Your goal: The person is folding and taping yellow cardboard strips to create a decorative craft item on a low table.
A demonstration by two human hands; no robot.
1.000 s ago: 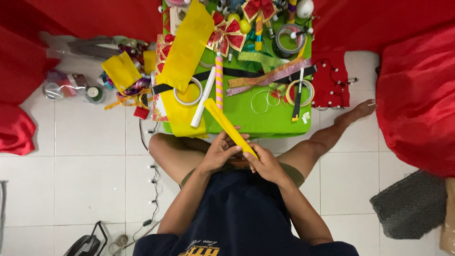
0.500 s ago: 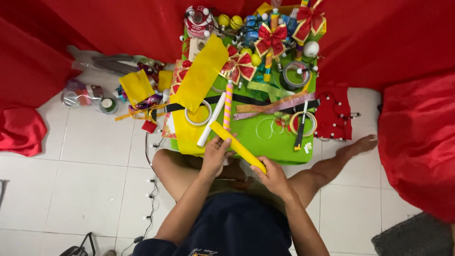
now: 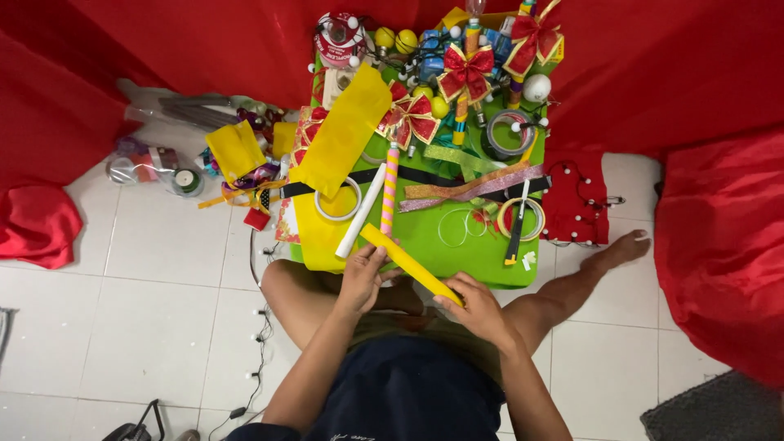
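I sit on a white tiled floor facing a low green board (image 3: 457, 261) covered with craft items. Both hands hold a long yellow stick (image 3: 408, 263) that slants from upper left to lower right. My left hand (image 3: 362, 278) grips its upper end and my right hand (image 3: 475, 309) grips its lower end. Just beyond the stick lie a white tube (image 3: 360, 214) and a pink-and-yellow striped stick (image 3: 389, 189). A wide yellow paper strip (image 3: 335, 159) drapes over the board's left side.
Red-and-gold bows (image 3: 465, 72), tape rolls (image 3: 523, 217), a black strap (image 3: 425, 178), ribbons and small balls crowd the board. Red cloth (image 3: 719, 245) hangs behind and at both sides. Yellow paper and clear containers (image 3: 155, 167) lie at the left. A cable (image 3: 257, 327) runs along the floor.
The view has tilted up, so the board and red cloth sit lower in frame. My hands have spread apart along the yellow stick, the left toward its upper end.
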